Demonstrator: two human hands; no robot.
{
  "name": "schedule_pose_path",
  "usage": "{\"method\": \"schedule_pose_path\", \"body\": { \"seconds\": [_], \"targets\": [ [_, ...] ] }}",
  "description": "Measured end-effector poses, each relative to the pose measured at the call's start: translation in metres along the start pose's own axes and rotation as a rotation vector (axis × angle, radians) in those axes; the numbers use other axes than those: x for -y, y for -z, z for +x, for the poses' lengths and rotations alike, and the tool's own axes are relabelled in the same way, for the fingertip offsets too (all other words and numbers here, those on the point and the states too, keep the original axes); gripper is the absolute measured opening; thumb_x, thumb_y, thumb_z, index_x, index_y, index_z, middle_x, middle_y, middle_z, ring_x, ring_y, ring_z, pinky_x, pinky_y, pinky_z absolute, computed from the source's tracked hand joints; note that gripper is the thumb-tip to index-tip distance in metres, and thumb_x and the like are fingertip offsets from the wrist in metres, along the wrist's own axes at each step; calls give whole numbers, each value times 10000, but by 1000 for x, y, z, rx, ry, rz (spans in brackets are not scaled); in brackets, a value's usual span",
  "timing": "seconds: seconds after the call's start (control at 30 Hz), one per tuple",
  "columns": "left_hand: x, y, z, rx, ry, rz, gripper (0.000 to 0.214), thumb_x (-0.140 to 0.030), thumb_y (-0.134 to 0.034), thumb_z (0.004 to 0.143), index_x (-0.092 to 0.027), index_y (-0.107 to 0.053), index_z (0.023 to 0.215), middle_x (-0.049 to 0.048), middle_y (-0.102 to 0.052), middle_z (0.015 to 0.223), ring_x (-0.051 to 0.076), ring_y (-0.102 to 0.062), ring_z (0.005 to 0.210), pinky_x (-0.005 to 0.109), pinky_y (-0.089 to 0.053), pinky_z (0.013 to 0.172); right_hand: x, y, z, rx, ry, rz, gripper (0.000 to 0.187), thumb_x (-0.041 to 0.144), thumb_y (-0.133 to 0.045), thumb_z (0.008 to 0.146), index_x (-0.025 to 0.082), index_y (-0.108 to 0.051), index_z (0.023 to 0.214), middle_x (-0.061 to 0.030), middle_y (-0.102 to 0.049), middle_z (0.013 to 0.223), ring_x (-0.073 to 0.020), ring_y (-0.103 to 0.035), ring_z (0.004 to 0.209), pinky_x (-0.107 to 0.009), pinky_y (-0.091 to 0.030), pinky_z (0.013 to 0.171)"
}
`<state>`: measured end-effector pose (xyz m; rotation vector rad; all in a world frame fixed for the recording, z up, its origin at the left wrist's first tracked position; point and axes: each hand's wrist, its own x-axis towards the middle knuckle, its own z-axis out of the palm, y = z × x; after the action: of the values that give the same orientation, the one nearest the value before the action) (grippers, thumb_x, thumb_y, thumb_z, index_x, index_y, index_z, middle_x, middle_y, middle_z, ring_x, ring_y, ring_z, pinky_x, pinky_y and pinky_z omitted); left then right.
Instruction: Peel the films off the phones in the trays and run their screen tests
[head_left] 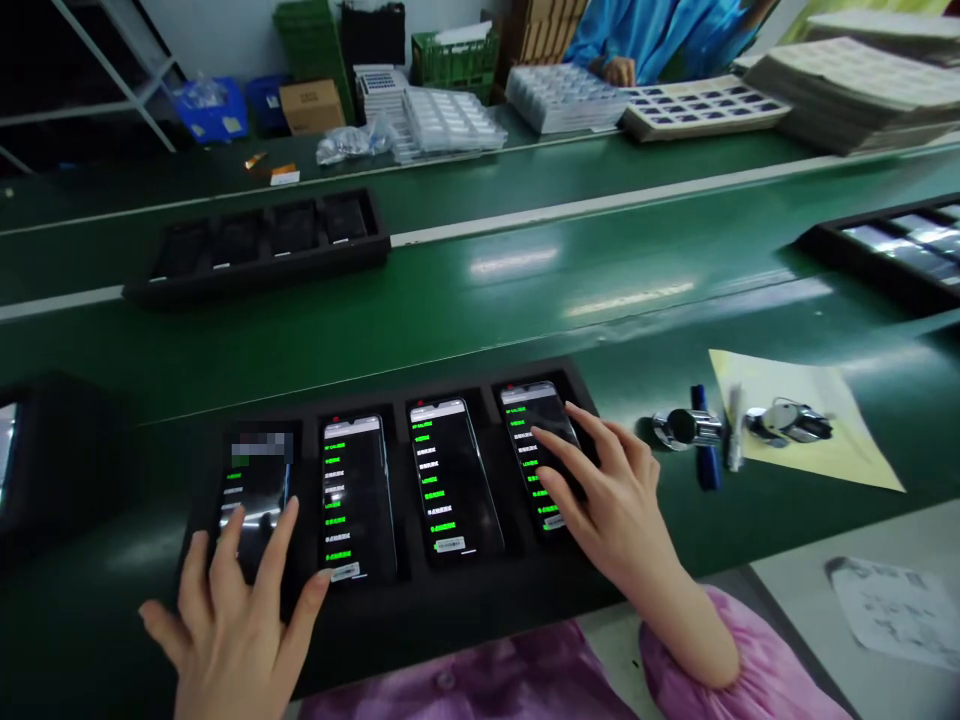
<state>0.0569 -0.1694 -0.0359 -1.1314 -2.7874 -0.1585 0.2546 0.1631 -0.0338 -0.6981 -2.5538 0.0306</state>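
A black tray [480, 590] in front of me holds several phones with lit screens showing green menu text. My left hand [232, 620] lies spread over the tray's near left corner, fingers reaching the leftmost phone [255, 485] and a finger close to the second phone [356, 495]. My right hand [611, 495] is open with its fingers stretched out on the rightmost phone [536, 450]. Between them the third phone [450, 475] lies untouched. Neither hand holds anything.
Another black tray [259, 250] sits on the green conveyor belt [525, 280] farther back, and a third [892, 245] is at the right. A yellow sheet [862, 440] with small tools lies right of my hand. A person in blue [652, 35] works across the belt among stacked trays.
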Motion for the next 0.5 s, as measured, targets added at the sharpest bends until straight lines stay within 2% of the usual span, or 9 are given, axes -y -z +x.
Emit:
{"method": "schedule_pose_path", "body": {
  "seconds": [0.1,0.2,0.4,0.5],
  "targets": [
    [-4,5,9,30,78,53,592,-539,-397,1067,-323,-413,1619,228,-329,1670,568,-195,1574,967,-198,1050,1,-4,9,-20,12,-17,322,381,-485,1113,255,-671,1344,-143,-576,1498,-361,-544,1300,-530,-455,969],
    [-2,10,20,73,172,77,647,-599,-255,1076,-265,-457,1592,215,-330,1669,518,-180,1596,920,-173,1124,-5,-7,13,-37,20,-19,359,408,-449,1125,230,-666,1349,-148,-603,1460,-365,-562,1260,-523,-450,954],
    [5,15,38,63,201,19,694,-632,-235,1071,-230,-435,1599,201,-375,1666,478,-193,1607,883,-155,1177,-10,-11,18,-57,15,-24,379,442,-445,1126,218,-680,1322,-141,-615,1451,-376,-570,1259,-520,-439,960],
    [3,14,45,61,170,17,687,-634,-250,1072,-240,-419,1609,200,-380,1665,489,-205,1602,910,-174,1151,-10,-16,23,-33,29,-62,413,465,-426,1129,219,-690,1328,-146,-606,1467,-379,-571,1269,-518,-445,950]
  ]
}}
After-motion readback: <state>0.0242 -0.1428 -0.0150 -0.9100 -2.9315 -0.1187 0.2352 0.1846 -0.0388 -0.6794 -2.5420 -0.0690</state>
